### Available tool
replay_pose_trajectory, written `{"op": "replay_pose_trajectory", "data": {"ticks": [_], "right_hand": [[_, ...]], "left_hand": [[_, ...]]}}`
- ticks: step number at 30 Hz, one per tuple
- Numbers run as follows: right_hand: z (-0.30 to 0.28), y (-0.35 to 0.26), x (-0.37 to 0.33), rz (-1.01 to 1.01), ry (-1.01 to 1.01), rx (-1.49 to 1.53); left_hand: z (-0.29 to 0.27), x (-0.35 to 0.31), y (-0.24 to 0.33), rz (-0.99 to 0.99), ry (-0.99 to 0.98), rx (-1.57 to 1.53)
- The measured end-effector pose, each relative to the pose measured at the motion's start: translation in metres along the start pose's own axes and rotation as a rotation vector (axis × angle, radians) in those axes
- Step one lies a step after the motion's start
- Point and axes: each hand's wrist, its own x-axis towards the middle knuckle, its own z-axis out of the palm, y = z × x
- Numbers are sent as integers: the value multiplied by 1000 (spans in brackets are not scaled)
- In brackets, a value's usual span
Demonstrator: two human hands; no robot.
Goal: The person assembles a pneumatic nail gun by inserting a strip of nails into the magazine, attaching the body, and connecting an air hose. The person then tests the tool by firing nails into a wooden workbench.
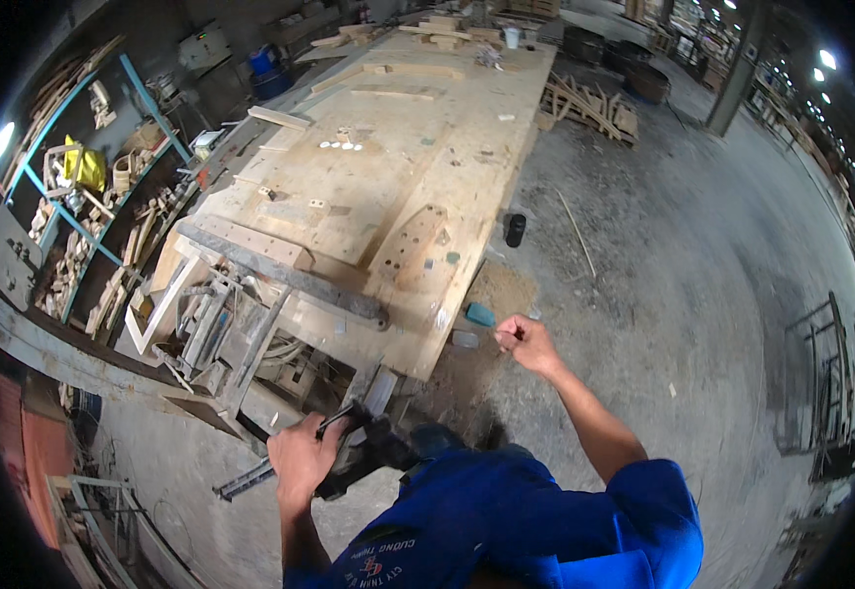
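My left hand (302,454) is wrapped round the handle of a black nail gun (383,444), low in front of me by the near end of the workbench. A long narrow magazine (246,478) sticks out to the left beneath that hand. My right hand (529,346) is raised off the bench's near right corner with its fingers curled together. Whatever those fingers hold, if anything, is too small to make out. Ahead of me stretches a long plywood workbench (417,147), with a dark metal bar (280,270) across its near left part.
Wood strips (280,118) and small blocks lie on the bench. Beneath its near end are hoses and frame parts (241,334). A blue-framed shelf (74,226) of offcuts stands left. Right of the bench, the floor holds a black bottle-like object (515,230) and a wood pile (594,108).
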Motion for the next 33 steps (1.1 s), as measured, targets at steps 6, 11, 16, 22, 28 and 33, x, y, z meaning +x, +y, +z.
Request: {"op": "replay_pose_trajectory", "data": {"ticks": [6,11,16,22,28,33], "right_hand": [[-43,-37,190,-274,-57,-380],[-51,-42,351,-323,-179,-580],[-33,-24,517,-466,-350,-741],[10,-6,631,-677,-597,-807],[15,2,660,-744,-938,-880],[18,6,649,-1070,-728,-1042]], "left_hand": [[34,17,38,-302,23,-132],[78,26,72,-539,-17,-48],[109,40,143,-848,3,-47],[164,55,279,-1274,153,-196],[168,81,378,-1535,88,-179],[177,86,414,-1536,180,-65]]}}
